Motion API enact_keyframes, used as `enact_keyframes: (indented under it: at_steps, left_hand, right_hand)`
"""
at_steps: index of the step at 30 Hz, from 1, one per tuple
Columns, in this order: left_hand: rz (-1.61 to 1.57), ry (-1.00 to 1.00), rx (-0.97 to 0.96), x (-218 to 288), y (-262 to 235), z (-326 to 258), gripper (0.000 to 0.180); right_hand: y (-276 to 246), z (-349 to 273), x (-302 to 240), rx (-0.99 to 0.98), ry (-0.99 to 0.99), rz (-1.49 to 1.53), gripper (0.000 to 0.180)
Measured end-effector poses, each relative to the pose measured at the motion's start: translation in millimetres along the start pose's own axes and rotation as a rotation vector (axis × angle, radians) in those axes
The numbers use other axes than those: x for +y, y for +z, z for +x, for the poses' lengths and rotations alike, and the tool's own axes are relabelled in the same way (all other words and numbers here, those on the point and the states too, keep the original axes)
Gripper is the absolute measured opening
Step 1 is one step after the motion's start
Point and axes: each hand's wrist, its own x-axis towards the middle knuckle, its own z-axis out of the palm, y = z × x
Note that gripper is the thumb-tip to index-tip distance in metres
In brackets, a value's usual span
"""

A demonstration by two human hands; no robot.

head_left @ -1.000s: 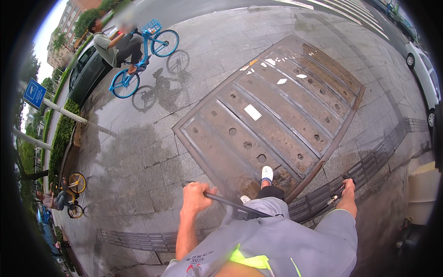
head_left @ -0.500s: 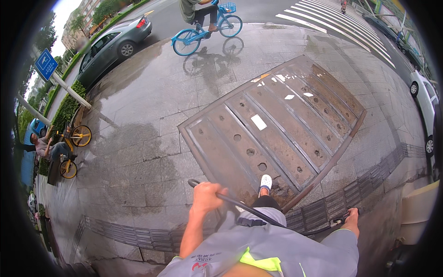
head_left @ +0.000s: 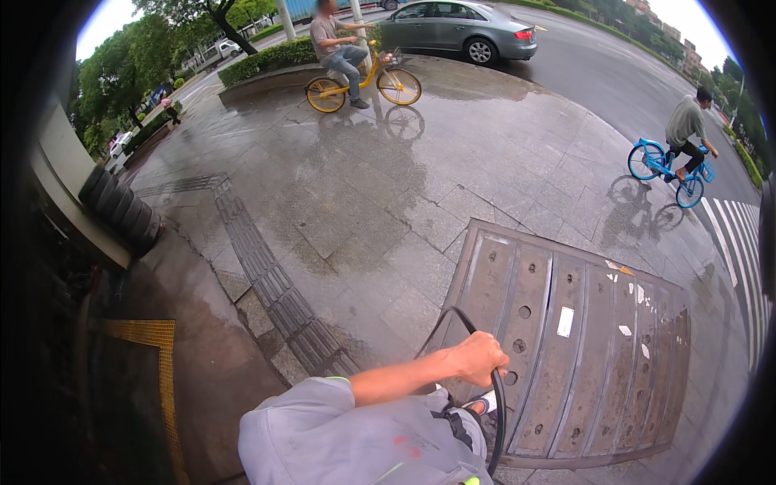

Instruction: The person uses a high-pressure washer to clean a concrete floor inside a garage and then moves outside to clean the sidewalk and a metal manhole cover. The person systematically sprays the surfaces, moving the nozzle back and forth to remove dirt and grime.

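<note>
My left arm reaches across in front of my grey shirt (head_left: 347,428). Its hand (head_left: 482,357) is closed around a black hose (head_left: 499,420). Beyond the fist the hose arcs up and bends back toward the pavement; on the near side it drops past my waist to the lower edge. My right hand is out of the picture. Below the left hand, part of a white shoe (head_left: 490,399) shows beside a rusty metal cover plate (head_left: 598,356) set in the paving.
Stacked tyres (head_left: 121,212) stand by a wall at left, near a yellow grating strip (head_left: 167,364). Dark tactile paving (head_left: 275,283) crosses the wet pavement. A person rides a yellow bicycle (head_left: 368,83), another a blue bicycle (head_left: 669,168). A grey car (head_left: 461,32) is at the far side.
My view has swung to the left, bringing the tyres and wall in. The left hand still grips the hose; the right hand has gone out of view. The blue bicycle nears the crosswalk.
</note>
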Motion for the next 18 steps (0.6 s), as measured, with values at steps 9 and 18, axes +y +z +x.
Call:
enact_keyframes:
  at_steps: [9,18]
  left_hand:
    - [-0.015,-0.038,0.084,-24.0,-4.2,-10.3,0.022]
    - [-0.005,-0.166,0.113,-26.2,-31.3,-25.5,0.014]
  right_hand:
    - [159.5,-38.7,-80.0,-0.296,-0.149,-0.185,0.010]
    - [247.0,-85.6,-117.1,-0.418,-0.254,-0.362,0.011]
